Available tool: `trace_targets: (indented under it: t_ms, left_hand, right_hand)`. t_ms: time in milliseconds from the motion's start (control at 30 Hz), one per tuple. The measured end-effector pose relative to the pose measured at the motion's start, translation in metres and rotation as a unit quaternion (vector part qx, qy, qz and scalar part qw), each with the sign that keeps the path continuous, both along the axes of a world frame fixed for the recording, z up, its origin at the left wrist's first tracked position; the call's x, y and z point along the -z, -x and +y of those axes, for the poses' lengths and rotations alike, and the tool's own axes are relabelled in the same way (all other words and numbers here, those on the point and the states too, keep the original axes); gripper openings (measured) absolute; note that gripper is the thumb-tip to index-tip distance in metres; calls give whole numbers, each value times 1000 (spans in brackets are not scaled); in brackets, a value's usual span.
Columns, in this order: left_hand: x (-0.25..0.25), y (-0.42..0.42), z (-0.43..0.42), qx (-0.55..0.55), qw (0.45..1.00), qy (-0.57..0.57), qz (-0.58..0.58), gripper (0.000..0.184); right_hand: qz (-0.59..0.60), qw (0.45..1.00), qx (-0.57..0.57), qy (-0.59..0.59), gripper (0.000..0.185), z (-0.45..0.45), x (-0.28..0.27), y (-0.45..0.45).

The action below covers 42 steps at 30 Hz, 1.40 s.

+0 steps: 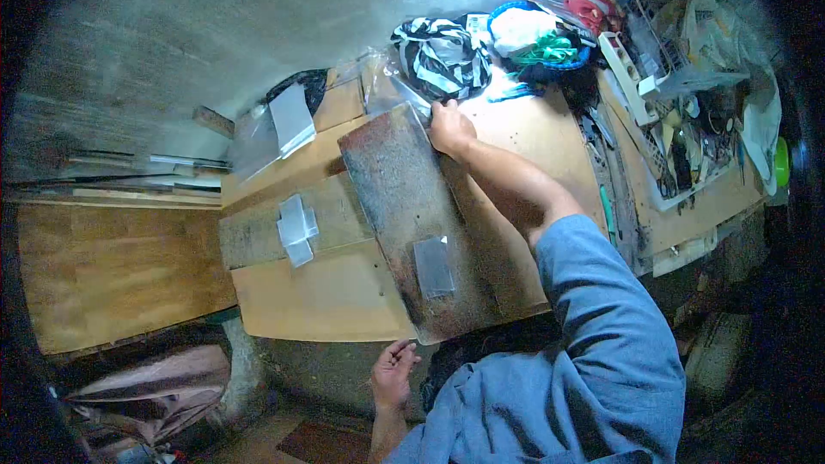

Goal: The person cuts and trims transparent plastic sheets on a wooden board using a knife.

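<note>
A dark, speckled long board [400, 180] lies slantwise across the cardboard-covered table, with a small clear plastic sheet [434, 266] on its lower part. At the board's far end is my right hand [453, 129], its fingers pinched together beside clear plastic and a black-and-white striped bag [443, 56]; what they hold, if anything, is too small to tell. My left hand [394, 374] is just off the table's near edge, below the board's near end, fingers loosely curled and apart with nothing seen in them. Left of the board lie some small translucent sheets [296, 230].
A blue-rimmed basket [537, 34] with white and green items stands at the back. To the right are a white power strip [625, 77] and a cluttered tray [687, 193]. A white sheet [292, 120] lies back left, near a wooden panel [125, 271].
</note>
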<state>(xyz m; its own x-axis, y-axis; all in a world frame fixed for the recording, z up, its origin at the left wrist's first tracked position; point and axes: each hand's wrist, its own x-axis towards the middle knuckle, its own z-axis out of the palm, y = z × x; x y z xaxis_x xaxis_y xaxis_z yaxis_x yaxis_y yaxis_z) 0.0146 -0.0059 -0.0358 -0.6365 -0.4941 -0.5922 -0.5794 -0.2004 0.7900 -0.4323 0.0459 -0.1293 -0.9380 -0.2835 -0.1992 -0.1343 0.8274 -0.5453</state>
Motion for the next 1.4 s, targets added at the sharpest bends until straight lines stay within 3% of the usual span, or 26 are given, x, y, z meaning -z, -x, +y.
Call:
trace_targets:
  t_ms: [467, 667, 867, 933, 1133, 1400]
  left_hand:
    - [-1, 7, -3, -4, 1000, -18, -24, 33]
    - [0, 11, -4, 5, 1000, -28, -12, 33]
    - [5, 10, -3, -13, 999, -40, -8, 32]
    - [0, 15, -1, -20, 999, -48, -3, 33]
    - [-9, 17, 2, -37, 997, -58, -34, 31]
    - [-4, 11, 2, -18, 998, -50, -15, 32]
  right_hand:
    - [16, 999, -12, -31, 28, 41, -21, 6]
    - [41, 996, 51, -61, 54, 90, -6, 23]
    - [40, 995, 32, -91, 41, 107, 4, 34]
    - [24, 994, 8, -106, 27, 109, -14, 29]
    - [48, 993, 20, -107, 23, 124, -2, 33]
    - [35, 994, 94, -37, 47, 115, -9, 44]
